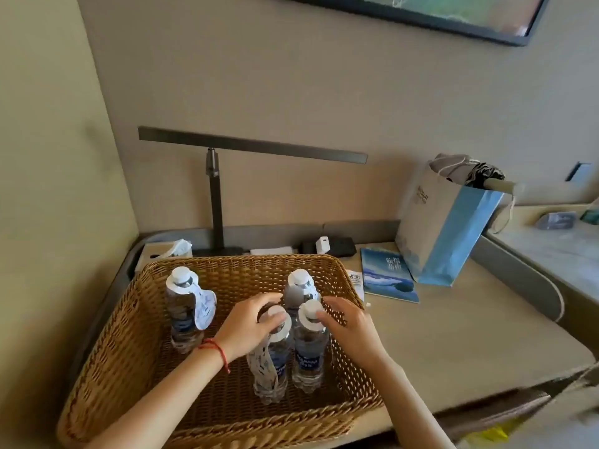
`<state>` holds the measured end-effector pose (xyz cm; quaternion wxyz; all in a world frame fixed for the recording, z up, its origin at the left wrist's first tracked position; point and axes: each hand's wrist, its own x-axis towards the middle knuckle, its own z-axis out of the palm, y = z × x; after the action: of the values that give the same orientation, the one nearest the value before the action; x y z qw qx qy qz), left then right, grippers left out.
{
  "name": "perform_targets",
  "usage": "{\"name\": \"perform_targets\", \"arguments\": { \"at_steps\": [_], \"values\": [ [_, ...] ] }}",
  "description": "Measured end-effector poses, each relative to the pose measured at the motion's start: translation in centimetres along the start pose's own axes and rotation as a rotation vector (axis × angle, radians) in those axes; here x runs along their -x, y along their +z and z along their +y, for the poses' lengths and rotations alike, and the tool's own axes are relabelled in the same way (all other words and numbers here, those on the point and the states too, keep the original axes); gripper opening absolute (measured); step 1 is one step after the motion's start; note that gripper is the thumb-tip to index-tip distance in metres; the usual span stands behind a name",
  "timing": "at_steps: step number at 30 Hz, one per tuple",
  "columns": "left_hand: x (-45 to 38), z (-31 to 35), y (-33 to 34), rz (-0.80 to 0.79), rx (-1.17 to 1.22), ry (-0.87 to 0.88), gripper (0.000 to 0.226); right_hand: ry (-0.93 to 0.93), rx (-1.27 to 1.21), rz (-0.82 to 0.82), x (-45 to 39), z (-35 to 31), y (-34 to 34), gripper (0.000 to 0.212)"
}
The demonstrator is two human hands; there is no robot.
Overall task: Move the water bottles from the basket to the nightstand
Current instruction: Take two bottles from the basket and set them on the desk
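Several clear water bottles with white caps and paper neck tags stand upright in a wicker basket [240, 260] on the nightstand [453, 335]. One bottle [183, 315] stands at the basket's back left and another [299, 283] at the back right. My left hand [249, 325] is closed over the cap and neck of the front-left bottle [274, 367]. My right hand [351, 325] has its fingers spread, and its thumb and fingertips touch the cap of the front-right bottle [309, 358].
A desk lamp [215, 202] and a tissue box [165, 251] stand behind the basket. A dark charger pad [330, 246] lies by the wall. Right of the basket lie a blue booklet [387, 277] and a paper shopping bag [444, 228]. A lighter counter [551, 241] adjoins at right.
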<state>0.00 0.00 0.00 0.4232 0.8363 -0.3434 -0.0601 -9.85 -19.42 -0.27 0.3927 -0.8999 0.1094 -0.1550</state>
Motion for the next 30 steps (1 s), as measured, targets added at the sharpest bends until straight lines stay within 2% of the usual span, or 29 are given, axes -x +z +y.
{"name": "perform_targets", "arguments": {
  "at_steps": [4, 8, 19, 30],
  "values": [
    [-0.2, -0.1, 0.9, 0.054, 0.046, -0.052, 0.032, -0.008, -0.053, -0.069, -1.1, 0.4, 0.6, 0.029],
    [-0.4, -0.9, 1.5, 0.086, 0.141, -0.053, 0.027, -0.028, -0.102, -0.058, -1.6, 1.1, 1.3, 0.018],
    [-0.4, -2.6, 2.0, 0.091, 0.197, -0.092, 0.025, 0.022, -0.202, -0.068, -1.8, 1.5, 2.5, 0.026],
    [-0.2, -2.5, 2.2, 0.21, 0.209, 0.0, 0.021, -0.023, -0.19, 0.066, -1.0, 0.5, 2.3, 0.029]
  ]
}}
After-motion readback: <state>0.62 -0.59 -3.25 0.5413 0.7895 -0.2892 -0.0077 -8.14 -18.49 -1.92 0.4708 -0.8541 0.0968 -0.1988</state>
